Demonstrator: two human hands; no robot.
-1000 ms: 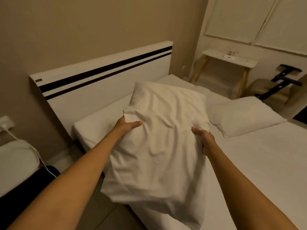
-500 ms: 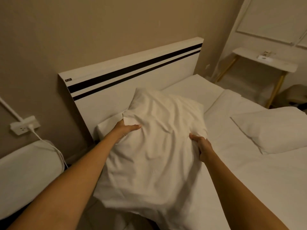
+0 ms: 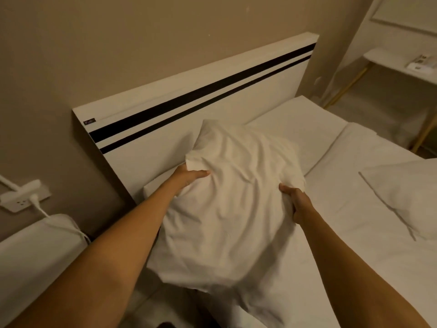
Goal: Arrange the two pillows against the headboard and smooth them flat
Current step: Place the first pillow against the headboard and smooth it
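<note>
Pillow (image 3: 227,209) sagging soft, light; left hand (image 3: 186,177), right hand (image 3: 296,202) gripping opposite edges, nearing headboard (image 3: 189,143).

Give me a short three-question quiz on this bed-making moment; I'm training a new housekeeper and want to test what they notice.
1. True or false: both hands grip the same pillow.
2. Where does the second pillow lie?
A. flat on the bed, away from the headboard
B. leaning on the headboard
C. on the floor
3. Fill in: the headboard carries two dark ____.

Key
1. True: the left hand and the right hand each pinch a side of it.
2. A.
3. stripes.
</note>
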